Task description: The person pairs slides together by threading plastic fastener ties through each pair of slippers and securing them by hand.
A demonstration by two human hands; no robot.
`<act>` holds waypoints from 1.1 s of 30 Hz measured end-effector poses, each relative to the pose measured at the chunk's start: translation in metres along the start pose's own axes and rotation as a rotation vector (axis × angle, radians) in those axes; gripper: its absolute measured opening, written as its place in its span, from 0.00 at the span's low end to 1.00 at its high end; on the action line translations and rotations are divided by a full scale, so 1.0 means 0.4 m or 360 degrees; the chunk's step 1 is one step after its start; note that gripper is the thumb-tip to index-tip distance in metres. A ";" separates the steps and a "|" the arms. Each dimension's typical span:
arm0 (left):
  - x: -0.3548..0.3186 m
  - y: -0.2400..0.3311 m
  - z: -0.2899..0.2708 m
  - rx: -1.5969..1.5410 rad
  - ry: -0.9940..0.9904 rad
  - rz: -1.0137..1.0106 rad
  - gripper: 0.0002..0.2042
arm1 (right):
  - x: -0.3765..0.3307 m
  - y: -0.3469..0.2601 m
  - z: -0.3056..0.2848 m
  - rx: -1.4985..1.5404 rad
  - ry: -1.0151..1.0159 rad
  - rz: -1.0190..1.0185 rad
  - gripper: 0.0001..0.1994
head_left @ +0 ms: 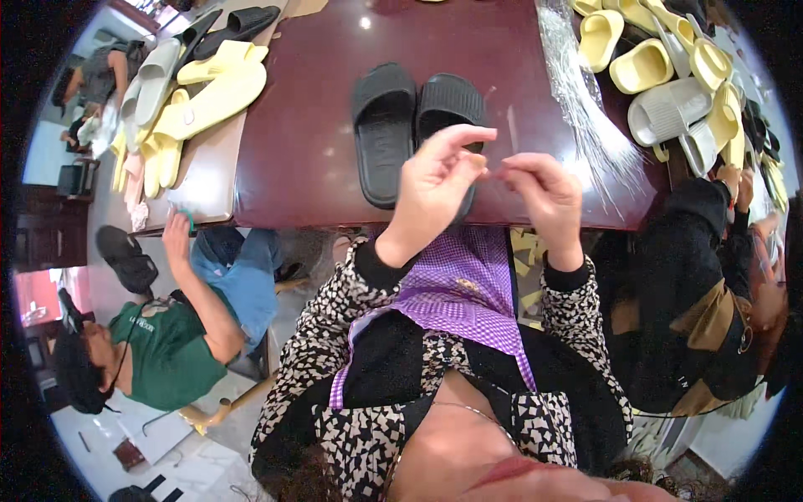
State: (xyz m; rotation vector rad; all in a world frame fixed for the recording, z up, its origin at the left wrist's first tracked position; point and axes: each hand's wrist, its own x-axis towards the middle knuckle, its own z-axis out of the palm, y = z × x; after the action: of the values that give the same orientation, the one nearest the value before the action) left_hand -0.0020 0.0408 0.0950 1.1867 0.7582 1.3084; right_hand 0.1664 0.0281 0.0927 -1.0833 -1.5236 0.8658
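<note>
A pair of black slide sandals lies side by side on the dark red table, toes pointing to the far side. The left sandal (382, 159) shows whole; the right sandal (452, 102) is partly hidden behind my left hand (435, 184). That hand hovers above it, thumb and fingers drawn together and the index finger stretched to the right. Close by on the right, my right hand (544, 192) pinches with thumb and forefinger. Whatever lies between the two sets of fingertips is too small to make out.
A bundle of thin white strands (590, 125) in clear wrapping lies on the table's right. Yellow and grey slides (669, 109) pile up beyond it. More yellow slides (213, 105) lie at the left. A co-worker in green (171, 351) sits left; another in black (677, 276) right.
</note>
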 end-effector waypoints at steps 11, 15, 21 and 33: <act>-0.036 -0.004 0.019 0.0661 -0.0378 0.0499 0.05 | -0.052 -0.081 -0.153 0.0750 0.0396 -0.0281 0.04; -0.091 0.010 -0.011 0.1182 -0.0314 0.0989 0.08 | -0.069 -0.065 -0.158 0.0539 0.0461 -0.0027 0.04; -0.204 -0.005 -0.098 0.1698 -0.0422 0.0990 0.10 | -0.105 0.098 -0.038 0.0418 -0.0329 0.1122 0.04; -0.220 -0.049 -0.165 0.1853 -0.0609 0.1045 0.10 | -0.037 0.192 0.026 0.0794 -0.0703 0.1676 0.07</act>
State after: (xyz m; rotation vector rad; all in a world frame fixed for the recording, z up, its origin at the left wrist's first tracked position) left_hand -0.0723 -0.0271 0.0410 2.7061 0.8909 1.0289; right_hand 0.1727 0.0400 0.0150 -1.3426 -0.8738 2.1848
